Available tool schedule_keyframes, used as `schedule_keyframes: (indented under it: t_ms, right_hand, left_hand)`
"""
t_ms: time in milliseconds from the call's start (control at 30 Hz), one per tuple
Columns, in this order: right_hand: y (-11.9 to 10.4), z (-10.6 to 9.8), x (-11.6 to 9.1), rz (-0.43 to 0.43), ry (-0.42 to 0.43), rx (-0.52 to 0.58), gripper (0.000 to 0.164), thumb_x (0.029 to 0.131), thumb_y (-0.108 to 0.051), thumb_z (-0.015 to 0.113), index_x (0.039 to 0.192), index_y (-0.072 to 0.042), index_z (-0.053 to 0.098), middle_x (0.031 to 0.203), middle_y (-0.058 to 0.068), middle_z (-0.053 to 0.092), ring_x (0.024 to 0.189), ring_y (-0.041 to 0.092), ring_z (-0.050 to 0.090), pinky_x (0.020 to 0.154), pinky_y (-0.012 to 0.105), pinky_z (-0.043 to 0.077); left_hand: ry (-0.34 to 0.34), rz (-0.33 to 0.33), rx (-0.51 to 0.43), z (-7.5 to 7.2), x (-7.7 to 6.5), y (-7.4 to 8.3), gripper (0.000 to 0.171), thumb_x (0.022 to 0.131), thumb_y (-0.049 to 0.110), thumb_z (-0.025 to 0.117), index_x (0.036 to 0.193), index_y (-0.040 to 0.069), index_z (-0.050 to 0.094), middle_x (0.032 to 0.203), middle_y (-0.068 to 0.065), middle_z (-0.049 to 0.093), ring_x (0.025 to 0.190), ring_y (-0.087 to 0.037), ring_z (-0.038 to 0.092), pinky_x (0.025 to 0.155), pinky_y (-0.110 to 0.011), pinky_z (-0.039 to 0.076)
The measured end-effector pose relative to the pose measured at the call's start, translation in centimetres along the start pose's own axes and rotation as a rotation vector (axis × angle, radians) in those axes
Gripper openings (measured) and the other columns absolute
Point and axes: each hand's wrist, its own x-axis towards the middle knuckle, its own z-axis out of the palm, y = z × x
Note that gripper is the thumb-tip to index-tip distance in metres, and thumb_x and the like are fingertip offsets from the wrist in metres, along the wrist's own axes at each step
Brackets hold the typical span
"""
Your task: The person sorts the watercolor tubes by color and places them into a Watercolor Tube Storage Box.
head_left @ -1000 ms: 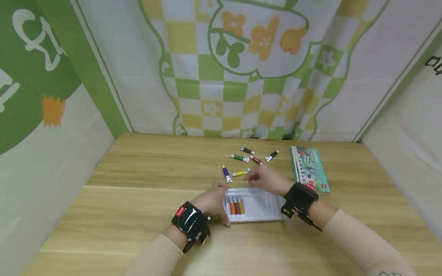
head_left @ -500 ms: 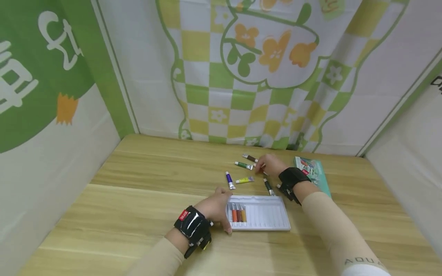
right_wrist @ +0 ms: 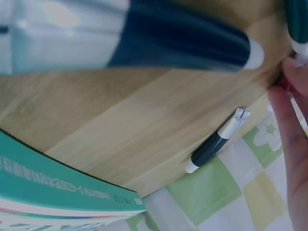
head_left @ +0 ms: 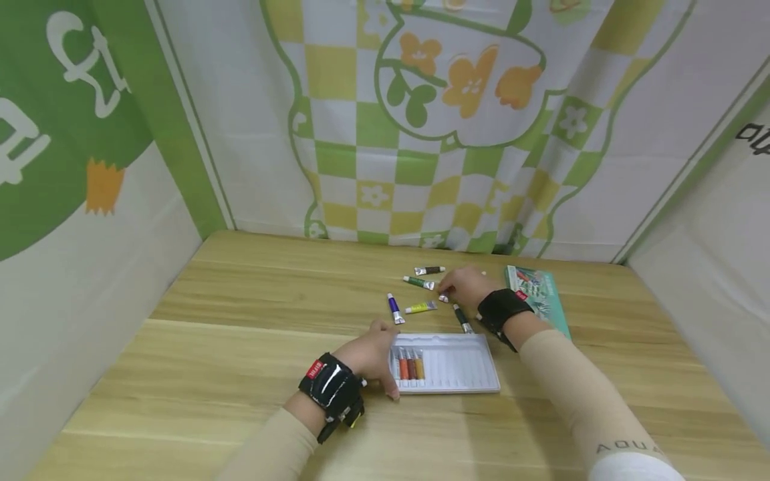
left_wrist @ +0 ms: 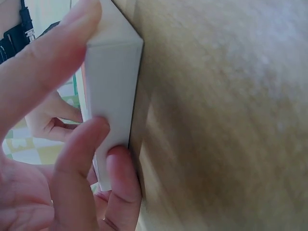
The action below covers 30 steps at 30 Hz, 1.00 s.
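Observation:
My left hand [head_left: 368,357] holds the left end of a white tray [head_left: 463,364], thumb at the front corner and fingers along the side wall [left_wrist: 113,91]. Several orange, brown and ochre paint tubes [head_left: 412,366] lie in its left slots. Beyond the tray, my right hand [head_left: 469,286] pinches a red paint tube [right_wrist: 286,84], mostly hidden by the fingers. Loose around it are a green tube [head_left: 418,282], a brown tube [head_left: 430,270], a yellow tube [head_left: 421,307], a purple tube [head_left: 394,308] and a dark tube [head_left: 462,318].
A teal box [head_left: 539,300] lies right of my right hand. The right wrist view also has a black tube [right_wrist: 214,145] on the wooden table [head_left: 240,374], near a checked curtain [head_left: 415,160] at the back edge.
My right hand has moved away from the tray's back edge to the red tube and now pinches it. The dark tube behind the tray has come into sight. My left hand stays on the tray.

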Motion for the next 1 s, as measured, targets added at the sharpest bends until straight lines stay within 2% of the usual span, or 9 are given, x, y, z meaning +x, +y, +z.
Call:
schedule_keyframes:
  t_ms: [133,200,367,500,633,700,767,867,1000]
  right_hand:
    - [-0.3,0.3,-0.2,0.057,-0.042,-0.021,0.016,0.092,-0.002,0.073,0.104,-0.008,0.081,0.103,0.007,0.076,0.098,0.026,0.070,0.083,0.037,0.058]
    - [-0.4,0.4,-0.3,0.027,-0.054,-0.065,0.014,0.092,-0.004,0.073,0.102,-0.009,0.081,0.098,0.005,0.075,0.092,0.022,0.069,0.079,0.036,0.057]
    - [-0.5,0.7,-0.5,-0.124,-0.084,-0.233,0.011,0.092,-0.001,0.071,0.092,-0.011,0.077,0.083,0.002,0.064,0.076,0.018,0.061,0.068,0.032,0.052]
    - [-0.2,1.1,-0.7,-0.111,-0.114,-0.222,0.018,0.091,0.005,0.066,0.097,-0.008,0.077,0.086,0.004,0.063,0.080,0.021,0.063,0.069,0.032,0.054]
    - [-0.5,0.5,-1.3,0.023,-0.060,-0.030,0.026,0.092,0.004,0.063,0.112,-0.002,0.077,0.104,0.011,0.071,0.093,0.023,0.066,0.079,0.034,0.055]
    - [-1.1,0.0,-1.8,0.058,-0.003,0.066,0.030,0.093,0.003,0.062,0.121,0.000,0.074,0.103,0.011,0.071,0.087,0.022,0.064,0.076,0.035,0.053]
    - [-1.9,-0.5,-2.5,0.057,0.063,0.151,0.035,0.094,0.003,0.061,0.128,0.000,0.070,0.101,0.011,0.070,0.083,0.018,0.060,0.075,0.033,0.052]
    - [-3.6,-0.6,-3.7,0.040,0.130,0.283,0.038,0.097,0.003,0.059,0.134,0.000,0.066,0.106,0.015,0.070,0.084,0.019,0.063,0.075,0.033,0.055]
    - [-6.4,-0.2,-5.5,0.073,0.143,0.589,0.034,0.096,0.005,0.061,0.129,0.006,0.065,0.116,0.023,0.069,0.092,0.026,0.070,0.076,0.034,0.060]
  left_hand:
    - [-0.010,-0.001,0.009,0.3,0.0,0.1,0.117,0.052,0.006,0.101,0.151,-0.010,0.039,0.142,-0.025,0.038,0.118,-0.037,0.053,0.100,-0.046,0.049]
    - [-0.015,-0.002,0.014,0.3,0.0,0.1,0.117,0.053,0.006,0.101,0.151,-0.010,0.040,0.141,-0.024,0.038,0.118,-0.037,0.053,0.100,-0.046,0.049]
    - [-0.021,-0.012,0.009,0.6,0.2,0.0,0.118,0.053,0.007,0.101,0.152,-0.009,0.038,0.143,-0.024,0.037,0.119,-0.037,0.053,0.101,-0.046,0.048]
    - [-0.027,-0.019,0.002,0.8,0.4,-0.1,0.119,0.053,0.007,0.101,0.153,-0.008,0.038,0.145,-0.025,0.036,0.120,-0.036,0.052,0.101,-0.046,0.048]
    - [-0.030,-0.013,0.003,0.8,0.4,0.0,0.118,0.054,0.007,0.100,0.153,-0.009,0.037,0.145,-0.026,0.036,0.120,-0.038,0.052,0.102,-0.047,0.048]
    - [-0.027,-0.004,0.011,0.6,0.5,0.0,0.118,0.054,0.007,0.100,0.152,-0.010,0.037,0.144,-0.027,0.036,0.120,-0.039,0.053,0.102,-0.047,0.048]
    - [-0.026,-0.004,0.018,0.4,0.6,0.0,0.119,0.053,0.008,0.100,0.152,-0.009,0.037,0.144,-0.027,0.036,0.119,-0.039,0.053,0.102,-0.047,0.048]
    - [-0.018,-0.003,0.031,0.1,0.7,-0.1,0.119,0.053,0.008,0.101,0.152,-0.010,0.037,0.144,-0.027,0.036,0.119,-0.039,0.053,0.101,-0.047,0.048]
    - [-0.012,-0.001,0.026,0.0,0.7,-0.1,0.118,0.052,0.007,0.101,0.152,-0.010,0.038,0.144,-0.027,0.036,0.118,-0.037,0.053,0.101,-0.046,0.048]
